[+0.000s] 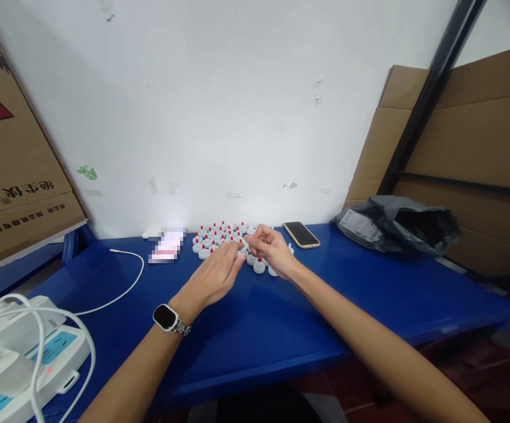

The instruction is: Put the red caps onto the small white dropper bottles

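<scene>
My left hand (217, 274) is closed on a white nozzle cap (242, 250), which is partly hidden by the fingers. Close against it, my right hand (273, 250) pinches thumb and forefinger together at the cap's tip; whatever small piece sits between them is too small to name. Behind and around both hands stand many white nozzle caps with red tips (204, 252), bunched on the blue table (255, 329). One red-tipped cap (259, 267) stands just below my right hand. A few caps beside that hand seem to lack red tips.
A phone (301, 234) lies right of the caps, with a grey plastic bag (396, 226) farther right. A lit, blurred screen (167, 245) is at the left. A power strip (56, 358) with a white cable occupies the near left corner. Cardboard (21, 153) flanks the table; a wall backs it.
</scene>
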Action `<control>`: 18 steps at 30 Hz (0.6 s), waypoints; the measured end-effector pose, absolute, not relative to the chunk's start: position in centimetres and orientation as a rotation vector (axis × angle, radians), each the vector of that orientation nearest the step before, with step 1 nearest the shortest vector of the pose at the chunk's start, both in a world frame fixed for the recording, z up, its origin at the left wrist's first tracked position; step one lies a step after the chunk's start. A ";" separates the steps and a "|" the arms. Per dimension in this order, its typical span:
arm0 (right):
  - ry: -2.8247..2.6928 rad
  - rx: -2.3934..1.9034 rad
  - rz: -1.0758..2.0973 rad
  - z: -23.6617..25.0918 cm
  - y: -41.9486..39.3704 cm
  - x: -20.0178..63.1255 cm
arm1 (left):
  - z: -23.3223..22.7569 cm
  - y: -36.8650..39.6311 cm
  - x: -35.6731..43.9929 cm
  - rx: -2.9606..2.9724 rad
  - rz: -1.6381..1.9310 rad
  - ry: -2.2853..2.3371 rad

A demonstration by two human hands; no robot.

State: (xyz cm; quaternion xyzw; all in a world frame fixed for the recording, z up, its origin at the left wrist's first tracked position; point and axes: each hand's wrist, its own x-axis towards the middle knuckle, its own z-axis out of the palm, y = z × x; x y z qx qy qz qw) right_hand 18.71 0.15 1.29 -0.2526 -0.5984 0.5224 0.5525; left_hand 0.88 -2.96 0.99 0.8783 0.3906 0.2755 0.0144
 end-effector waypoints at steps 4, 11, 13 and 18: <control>-1.442 -0.656 1.186 1.5 -0.2 18.9 | 1.0 -3.1 1.0 2.751 0.888 1.190; -1.470 -0.651 1.166 1.1 -0.7 18.6 | 0.9 -3.0 1.0 2.795 0.897 1.142; -1.466 -0.634 1.161 1.0 -0.7 18.4 | 0.8 -2.9 1.0 2.811 0.900 1.139; -1.455 -0.593 1.198 0.9 -1.2 18.1 | 0.6 -2.8 1.1 2.780 0.884 1.164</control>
